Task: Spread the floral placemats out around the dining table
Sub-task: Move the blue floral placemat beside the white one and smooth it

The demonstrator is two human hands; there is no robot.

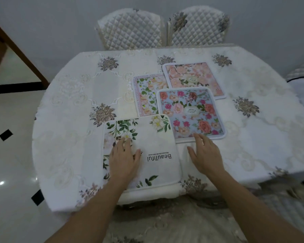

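We are standing at the near edge of a dining table (65, 106) covered in an embroidered white cloth, with two quilted chairs (163, 27) pushed in at twelve o'clock. Four floral placemats are bunched right of centre instead of spread around the edge. The white placemat (156, 137), printed with the word "Beautiful", sits closest to us at six o'clock and looks about set at our own seat. Behind it, toward one o'clock, lies the blue placemat (191, 111); its long axis runs away from us, and its near edge sits just beside the white one's right corner. It overlaps the bordered placemat (146, 95) at eleven o'clock of it and the pink placemat (191, 74) at twelve.

Our left hand (125, 158) rests flat on the white placemat, fingers spread, pressing rather than pinching. Our right hand (204, 153) is spread open too, holding nothing, its fingertips (197, 136) at the blue placemat's near edge; whether they touch it we cannot tell.

The right hand is plainly the nearer one to the blue placemat, which lies straight ahead of its fingers, so we judge it the likely next to be drawn off, probably toward three o'clock. Three placemats are not yet in place.
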